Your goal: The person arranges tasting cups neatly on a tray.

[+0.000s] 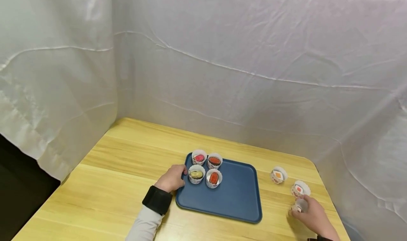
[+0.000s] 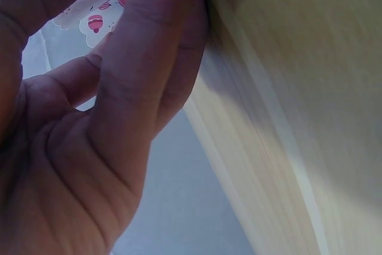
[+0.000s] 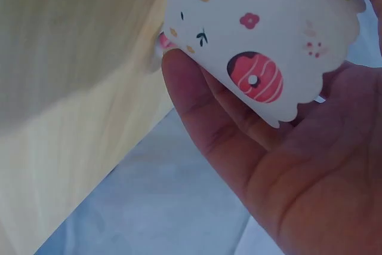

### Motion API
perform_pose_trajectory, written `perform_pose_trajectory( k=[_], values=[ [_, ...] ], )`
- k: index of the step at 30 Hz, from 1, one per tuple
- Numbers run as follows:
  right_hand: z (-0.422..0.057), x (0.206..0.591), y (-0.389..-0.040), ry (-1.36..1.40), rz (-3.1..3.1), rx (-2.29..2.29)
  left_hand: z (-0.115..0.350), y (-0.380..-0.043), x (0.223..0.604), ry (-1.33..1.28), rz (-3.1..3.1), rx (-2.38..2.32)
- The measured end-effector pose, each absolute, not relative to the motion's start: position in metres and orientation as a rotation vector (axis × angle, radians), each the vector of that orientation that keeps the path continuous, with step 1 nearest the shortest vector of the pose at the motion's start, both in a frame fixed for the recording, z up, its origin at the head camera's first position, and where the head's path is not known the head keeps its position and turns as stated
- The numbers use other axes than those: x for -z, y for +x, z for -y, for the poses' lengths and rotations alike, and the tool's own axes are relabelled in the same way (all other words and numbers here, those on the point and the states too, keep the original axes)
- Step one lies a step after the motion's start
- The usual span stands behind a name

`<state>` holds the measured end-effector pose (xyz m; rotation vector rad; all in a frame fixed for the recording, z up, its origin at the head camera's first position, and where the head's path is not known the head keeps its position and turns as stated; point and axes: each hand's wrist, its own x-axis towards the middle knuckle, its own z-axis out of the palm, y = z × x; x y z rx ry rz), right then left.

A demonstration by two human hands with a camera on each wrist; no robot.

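Note:
My left hand grips the left rim of a blue tray, its fingers curled in the left wrist view. On the tray's left part stand several paper cups, each with a small sushi-like piece: a pink one, an orange-red one, a yellow one and a red one. Right of the tray, my right hand holds a white paper cup printed with donuts and flowers between thumb and fingers. That cup looks tilted, with a whitish piece partly visible inside.
Two more paper cups are on the wooden table to the tray's right: one with an orange-and-white piece, one with a red-and-white piece just beyond my right hand. White curtains hang behind the table and along its sides.

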<state>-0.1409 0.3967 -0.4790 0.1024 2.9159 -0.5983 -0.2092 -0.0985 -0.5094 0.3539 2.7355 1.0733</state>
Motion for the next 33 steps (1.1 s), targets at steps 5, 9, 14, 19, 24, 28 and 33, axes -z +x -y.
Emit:
perform_pose_trajectory(
  k=[5, 9, 14, 19, 24, 28, 33],
  values=[
    [-0.381, 0.476, -0.146, 0.036, -2.929, 0.624, 0.099, -0.208, 0.51, 0.354, -2.734, -1.065],
    [-0.367, 0.472, -0.151, 0.023, -2.921, 0.656, 0.097, -0.208, 0.51, 0.351, -2.728, -1.061],
    [-0.352, 0.467, -0.159, -0.014, -2.913, 0.687, 0.097, -0.211, 0.509, 0.349, -2.73, -1.051],
    [-0.337, 0.464, -0.166, -0.028, -2.895, 0.693, 0.098, -0.212, 0.51, 0.349, -2.741, -1.044],
    [-0.323, 0.465, -0.175, -0.05, -2.882, 0.714, 0.099, -0.212, 0.51, 0.356, -2.742, -1.045],
    [-0.313, 0.468, -0.182, -0.096, -2.905, 0.711, 0.099, -0.212, 0.51, 0.351, -2.737, -1.041],
    [-0.299, 0.468, -0.188, -0.133, -2.88, 0.739, 0.099, -0.212, 0.509, 0.355, -2.737, -1.031]
  ],
)
